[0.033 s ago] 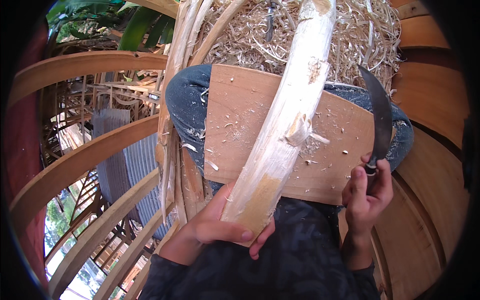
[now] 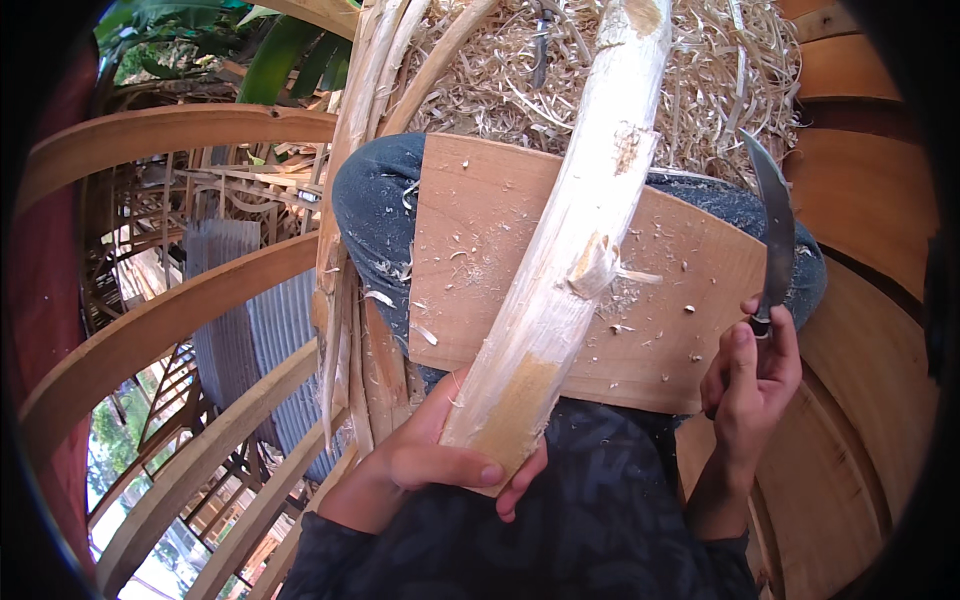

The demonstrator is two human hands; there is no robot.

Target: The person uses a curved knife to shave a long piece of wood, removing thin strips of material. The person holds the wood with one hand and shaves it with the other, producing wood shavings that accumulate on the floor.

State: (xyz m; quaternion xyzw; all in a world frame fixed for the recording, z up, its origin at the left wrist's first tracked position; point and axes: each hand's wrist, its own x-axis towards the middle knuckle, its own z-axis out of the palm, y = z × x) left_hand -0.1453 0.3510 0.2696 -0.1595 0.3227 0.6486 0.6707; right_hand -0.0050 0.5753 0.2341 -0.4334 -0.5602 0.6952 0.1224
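Observation:
My left hand [image 2: 440, 455] is wrapped round the near end of a long, pale, stripped wood pole [image 2: 575, 235]. The pole slants away across a brown wooden board [image 2: 475, 230] that lies on my lap. A raised curl of wood [image 2: 594, 268] sticks up from the pole's middle, with a knot beyond it. To the right of the board, my right hand [image 2: 750, 385] grips a knife [image 2: 777, 225] by its mostly hidden dark handle. Its curved dark blade points up and away, apart from the pole.
A thick heap of wood shavings [image 2: 700, 100] spreads beyond my knees, with a second dark blade [image 2: 541, 50] lying in it. Long wood strips [image 2: 345, 230] stand at my left knee. Curved wooden slats [image 2: 180, 125] rise on the left, and wide planks [image 2: 850, 190] enclose the right.
My right hand and the knife have shifted a little to the right. The pole and my left hand stay nearly where they were.

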